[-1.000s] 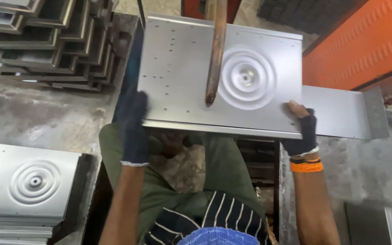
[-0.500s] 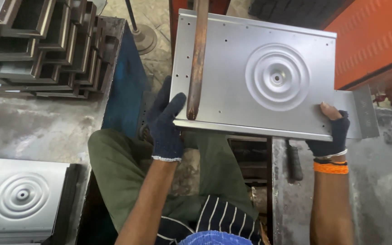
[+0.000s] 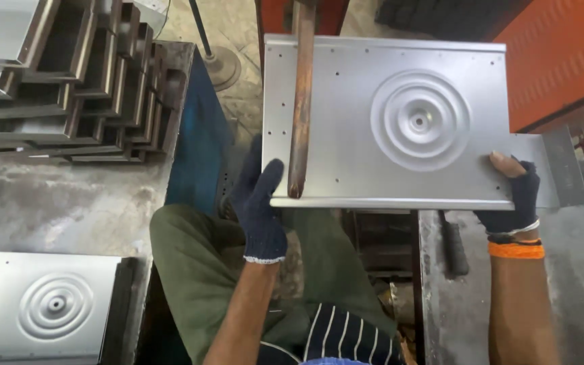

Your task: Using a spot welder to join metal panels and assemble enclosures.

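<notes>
A rectangular sheet-metal panel [image 3: 386, 122] with a pressed ring pattern lies flat in front of me. My left hand [image 3: 258, 203], in a dark knit glove, grips its near left corner. At the panel's near right corner, my right hand [image 3: 515, 196] in a fingerless glove with an orange wristband pinches the edge. A brown copper-coloured bar [image 3: 301, 101] reaches down over the panel's left part, its tip close to the near edge by my left hand.
A stack of formed metal trays [image 3: 69, 81] stands at the far left. Another ringed panel [image 3: 42, 304] tops a pile at the near left. An orange machine body [image 3: 555, 54] is at the far right. A grey bench [image 3: 576, 284] lies under my right arm.
The panel has slid to the right under the bar, so the bar now sits over its left part rather than near the ring pattern. Both hands moved with it.
</notes>
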